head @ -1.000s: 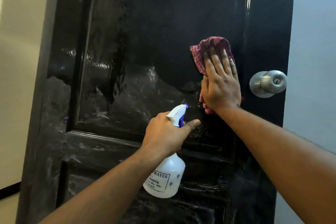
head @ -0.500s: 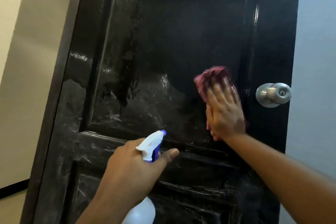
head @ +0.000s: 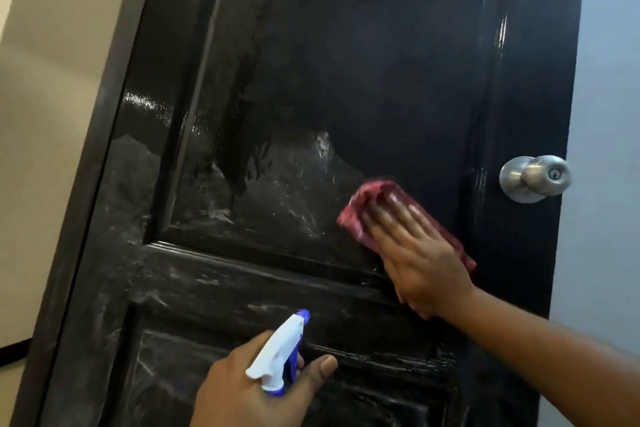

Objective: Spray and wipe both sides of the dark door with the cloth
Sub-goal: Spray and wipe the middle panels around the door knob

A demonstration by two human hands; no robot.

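One side showing: the dark door [head: 381, 45] fills the view at a tilt; its far face is hidden.
Cloth: a reddish cloth [head: 360, 215] lies flat on the upper panel near its lower right corner, at about 4 o'clock from the view's middle.
Right hand: the right hand [head: 422, 263] presses the cloth against the door, fingers [head: 391, 218] straight and close together, curled round nothing; it is blurred.
Spray bottle: the white-and-blue spray bottle [head: 277, 354] sits at 6 o'clock in the view and 7 o'clock from the cloth, clear of the door; its body is out of frame.
Left hand: the left hand [head: 249, 388] is wrapped round the bottle's neck, thumb out toward 3 o'clock; whether a finger rests on the trigger cannot be told.
Done, by the look: the panel from 12 to 3 o'clock is evenly dark and glossy.
Left, by the look: whitish streaks cover the panel's 7 o'clock corner, the rail and the lower panel. The other side is also to do, so likely under half.
Knob: a metal door knob [head: 535, 177] stands at 2 o'clock from the cloth, apart from it.
Surround: a cream wall [head: 52, 114] lies at 9 o'clock.
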